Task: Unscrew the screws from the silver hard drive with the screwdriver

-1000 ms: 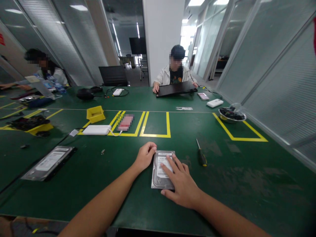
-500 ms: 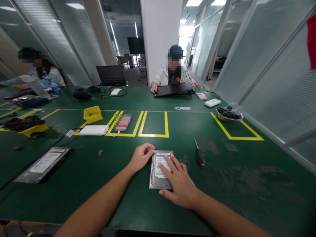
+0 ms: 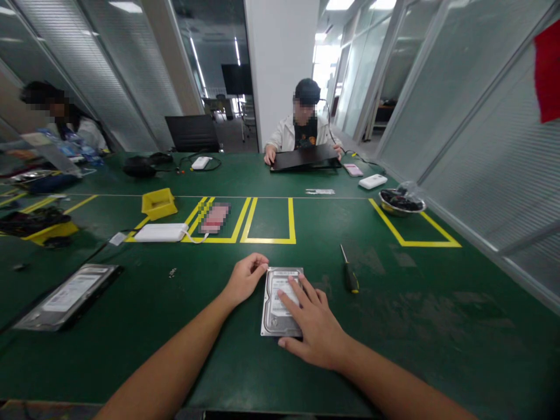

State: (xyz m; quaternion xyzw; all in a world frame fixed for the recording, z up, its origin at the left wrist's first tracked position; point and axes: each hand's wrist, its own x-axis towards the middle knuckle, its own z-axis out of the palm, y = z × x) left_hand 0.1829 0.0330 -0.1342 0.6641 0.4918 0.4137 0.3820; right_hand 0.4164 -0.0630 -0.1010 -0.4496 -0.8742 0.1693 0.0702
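Observation:
A silver hard drive (image 3: 272, 324) with a white label lies flat on the green table before me. My right hand (image 3: 317, 324) rests over its right side, fingers spread across the label and thumb stretched out near the bottom edge. At the drive's upper left corner is my left hand (image 3: 248, 277), thumb and index finger pinched together. Whatever is between those fingertips, if anything, is too small to make out. To the right lies a screwdriver (image 3: 351, 279) with a dark and yellow handle. Several tiny metal pieces (image 3: 172, 272), perhaps screws, sit left of my left hand.
A second hard drive (image 3: 72, 294) lies at the left. Beyond are a yellow bin (image 3: 158, 203), a white power bank (image 3: 161, 232) cabled to a phone (image 3: 215, 219), and a metal bowl (image 3: 401, 203) of dark parts. Across the table a person holds a black panel (image 3: 306, 157).
The view has turned slightly, so most things appear a little further left. Both hands keep nearly the same pose at the hard drive.

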